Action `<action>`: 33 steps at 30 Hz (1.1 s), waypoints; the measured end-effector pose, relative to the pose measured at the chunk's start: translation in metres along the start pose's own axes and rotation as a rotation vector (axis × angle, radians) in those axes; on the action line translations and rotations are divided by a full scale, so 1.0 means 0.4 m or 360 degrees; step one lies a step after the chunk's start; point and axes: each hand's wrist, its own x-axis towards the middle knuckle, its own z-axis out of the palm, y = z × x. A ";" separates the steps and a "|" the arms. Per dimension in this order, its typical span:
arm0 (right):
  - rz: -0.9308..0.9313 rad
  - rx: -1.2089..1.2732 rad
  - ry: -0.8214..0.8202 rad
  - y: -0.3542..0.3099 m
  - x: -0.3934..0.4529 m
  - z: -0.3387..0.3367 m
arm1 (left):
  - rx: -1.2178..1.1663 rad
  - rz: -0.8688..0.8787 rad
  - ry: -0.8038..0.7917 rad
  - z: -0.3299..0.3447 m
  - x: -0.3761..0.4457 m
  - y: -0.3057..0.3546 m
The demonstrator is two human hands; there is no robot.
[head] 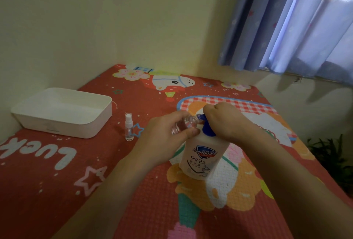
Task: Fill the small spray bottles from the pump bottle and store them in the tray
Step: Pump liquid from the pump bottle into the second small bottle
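on a red cartoon-print mat (57, 181) pushed into the corner of a cream-walled room, a safeguard pump bottle (205, 155) stands upright near the middle. its body is pale and translucent, with a blue shield logo, "99.9" and small printed text on the front, and a blue collar and pump head on top. right hand (227, 119) sits over the pump head with fingers curled down around it, hiding most of the top. left hand (168, 135) grips a small clear spray bottle (184, 125), tilted so its open neck meets the blue nozzle; thumb and fingers wrap its body. its sprayer top is off, and how much liquid it holds is hard to tell through the glare.

second small spray bottle (129, 127) stands upright on the mat to the left of the hands, well apart from them, clear-bodied with a white sprayer under a clear cap; it looks mostly empty. just beyond it to the left, near the wall, a white rectangular tray (57, 126) with rounded corners rests on the mat, nothing visible inside. blue flowered curtains (286, 21) hang over a bright window at upper right, and dark green leaves (332, 154) show at the right edge.
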 end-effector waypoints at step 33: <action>-0.0027 0.0080 0.0062 0.016 0.005 -0.014 | -0.0073 -0.0019 -0.0022 0.005 -0.002 0.011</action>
